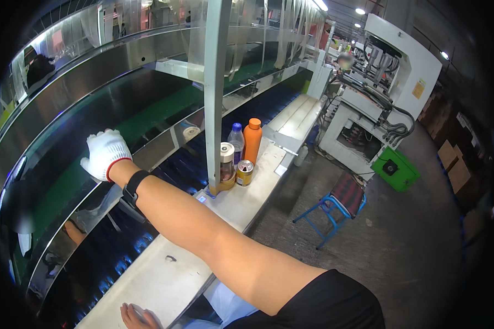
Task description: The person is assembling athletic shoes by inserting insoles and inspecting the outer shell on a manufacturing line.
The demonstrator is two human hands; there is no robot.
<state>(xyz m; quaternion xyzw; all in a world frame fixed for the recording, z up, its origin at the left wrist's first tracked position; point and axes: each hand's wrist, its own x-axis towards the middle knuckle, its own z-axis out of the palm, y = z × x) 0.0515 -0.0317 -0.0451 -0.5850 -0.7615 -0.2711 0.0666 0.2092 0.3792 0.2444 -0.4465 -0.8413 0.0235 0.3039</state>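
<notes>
My right hand (106,155), in a white knit glove with a red cuff, reaches across to the left over the dark green conveyor belt (164,107). Its thumb stands apart from the fingers, and nothing shows in its grasp. A black band (133,187) circles that wrist. At the bottom, my bare left hand (139,317) rests on the pale workbench (164,274), its visible fingers stretched out; the lower picture edge cuts off the rest. Close to the left hand lies a small dark scrap (170,258). Bluish-black rollers (121,257) run between bench and belt.
A grey post (217,82) rises from the bench beside an orange bottle (252,142), a blue-capped plastic bottle (236,143), a lidded jar (226,162) and a can (245,172). Right: a blue-framed stool (335,205), a green crate (395,168) and a white machine (403,60).
</notes>
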